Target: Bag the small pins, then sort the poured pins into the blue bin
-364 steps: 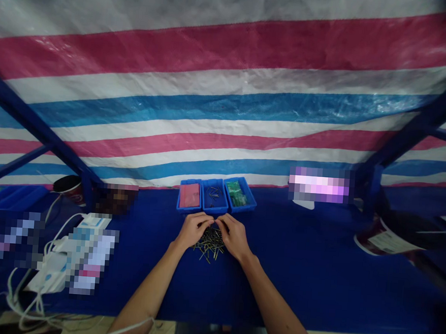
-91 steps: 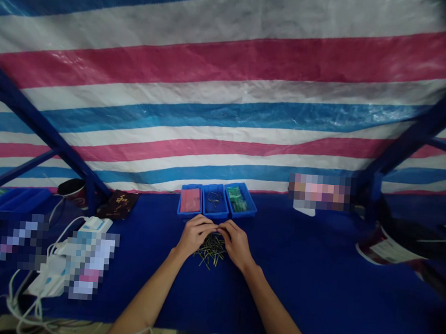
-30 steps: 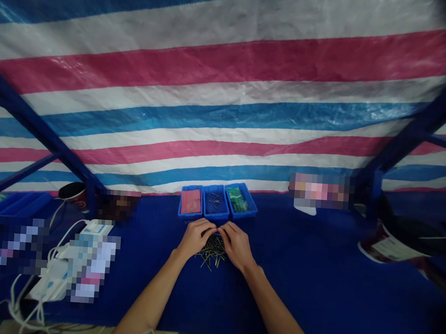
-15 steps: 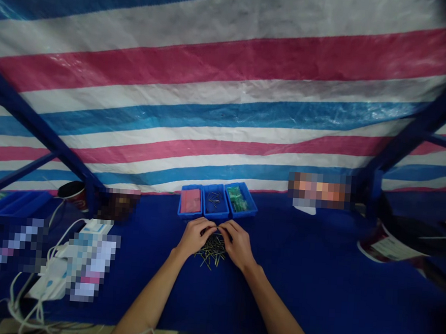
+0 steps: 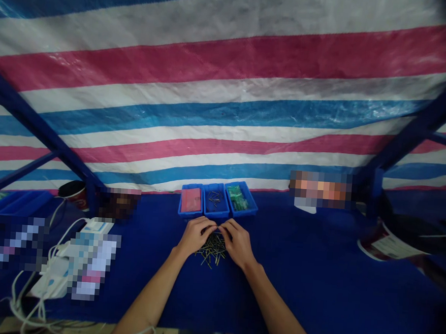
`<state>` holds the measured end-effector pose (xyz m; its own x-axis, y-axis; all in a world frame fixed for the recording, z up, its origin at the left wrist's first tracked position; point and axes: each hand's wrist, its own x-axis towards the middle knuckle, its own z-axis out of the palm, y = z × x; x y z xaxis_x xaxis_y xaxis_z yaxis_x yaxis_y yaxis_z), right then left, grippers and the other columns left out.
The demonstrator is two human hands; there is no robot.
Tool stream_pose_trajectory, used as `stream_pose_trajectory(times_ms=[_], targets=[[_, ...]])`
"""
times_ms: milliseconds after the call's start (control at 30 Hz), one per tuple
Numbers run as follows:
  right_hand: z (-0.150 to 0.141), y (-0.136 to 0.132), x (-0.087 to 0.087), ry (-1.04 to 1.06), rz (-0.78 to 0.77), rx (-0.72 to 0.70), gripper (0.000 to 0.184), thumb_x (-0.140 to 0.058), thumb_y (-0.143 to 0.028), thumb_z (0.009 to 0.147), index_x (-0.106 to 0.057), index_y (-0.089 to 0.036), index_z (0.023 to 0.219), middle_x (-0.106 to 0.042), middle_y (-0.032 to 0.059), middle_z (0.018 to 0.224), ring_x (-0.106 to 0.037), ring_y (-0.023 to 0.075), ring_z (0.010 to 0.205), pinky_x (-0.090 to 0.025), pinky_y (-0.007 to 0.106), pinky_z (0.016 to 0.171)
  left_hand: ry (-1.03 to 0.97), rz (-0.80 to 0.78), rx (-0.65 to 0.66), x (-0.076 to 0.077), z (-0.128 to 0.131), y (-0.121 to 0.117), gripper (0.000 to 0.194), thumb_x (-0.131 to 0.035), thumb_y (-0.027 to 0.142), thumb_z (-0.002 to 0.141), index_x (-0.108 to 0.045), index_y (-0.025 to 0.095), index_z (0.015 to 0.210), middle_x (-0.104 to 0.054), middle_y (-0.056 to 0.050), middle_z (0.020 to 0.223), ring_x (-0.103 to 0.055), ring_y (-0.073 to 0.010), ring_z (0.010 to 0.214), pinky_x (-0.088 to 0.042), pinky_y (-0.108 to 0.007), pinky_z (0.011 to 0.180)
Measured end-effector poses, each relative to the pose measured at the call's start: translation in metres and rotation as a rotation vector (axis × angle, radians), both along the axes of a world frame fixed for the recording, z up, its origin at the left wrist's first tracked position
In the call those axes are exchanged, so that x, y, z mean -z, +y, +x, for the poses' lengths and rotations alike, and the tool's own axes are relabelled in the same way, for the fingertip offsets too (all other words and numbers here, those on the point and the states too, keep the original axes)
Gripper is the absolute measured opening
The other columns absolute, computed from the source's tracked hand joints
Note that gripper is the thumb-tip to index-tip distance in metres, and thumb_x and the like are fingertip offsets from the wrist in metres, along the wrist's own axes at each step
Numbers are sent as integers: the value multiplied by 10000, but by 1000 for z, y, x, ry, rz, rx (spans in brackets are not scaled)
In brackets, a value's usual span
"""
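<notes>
A loose pile of thin metal pins (image 5: 211,253) lies on the blue table (image 5: 298,289), directly beneath the hands. The left hand (image 5: 195,236) and right hand (image 5: 237,243) are curled, half closed, fingertips meeting above the pile's far edge; fingers hide whether any pin is gripped. Just beyond stand three blue trays: the left tray (image 5: 191,200) holds a pink sheet, the middle tray (image 5: 215,200) small pins, the right tray (image 5: 241,197) green items, too small to identify.

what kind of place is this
Probably a makeshift work area for small parts: a striped tarpaulin hangs at the back, three blue plastic parts trays stand in a row, and a pile of thin metal pins lies on the blue table cover.
</notes>
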<state>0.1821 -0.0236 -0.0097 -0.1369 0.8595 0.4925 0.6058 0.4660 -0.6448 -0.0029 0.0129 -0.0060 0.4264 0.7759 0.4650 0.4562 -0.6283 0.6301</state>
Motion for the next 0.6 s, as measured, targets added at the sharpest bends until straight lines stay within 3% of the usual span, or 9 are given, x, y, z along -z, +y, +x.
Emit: stream_pose_trajectory(times_ms=[133,300,600], targets=[[0,-1,-2,-38,-16,41,320,-453,-320,1035,-573,-214,758,-585,10,751,-573,154,661,-406,270,630,2,-9,1,-1,0,0,205,-561,292,971,-733,186,937,-710,-58,831,-649,-169,763,-502,-288,741],[0,-1,-2,9,-29,-10,116,-517,-280,1001,-610,-229,1047,-641,15,872,-623,166,751,-428,252,655,18,-20,-11,-1,-1,-1,215,-545,287,979,-727,185,926,-705,-55,828,-644,-166,756,-495,-282,742],[0,1,1,-9,-33,-37,181,-450,-228,1026,-627,-244,989,-647,22,906,-634,169,786,-446,259,716,25,8,19,-3,0,-1,235,-548,318,977,-736,181,943,-714,-68,833,-640,-172,759,-505,-296,741]])
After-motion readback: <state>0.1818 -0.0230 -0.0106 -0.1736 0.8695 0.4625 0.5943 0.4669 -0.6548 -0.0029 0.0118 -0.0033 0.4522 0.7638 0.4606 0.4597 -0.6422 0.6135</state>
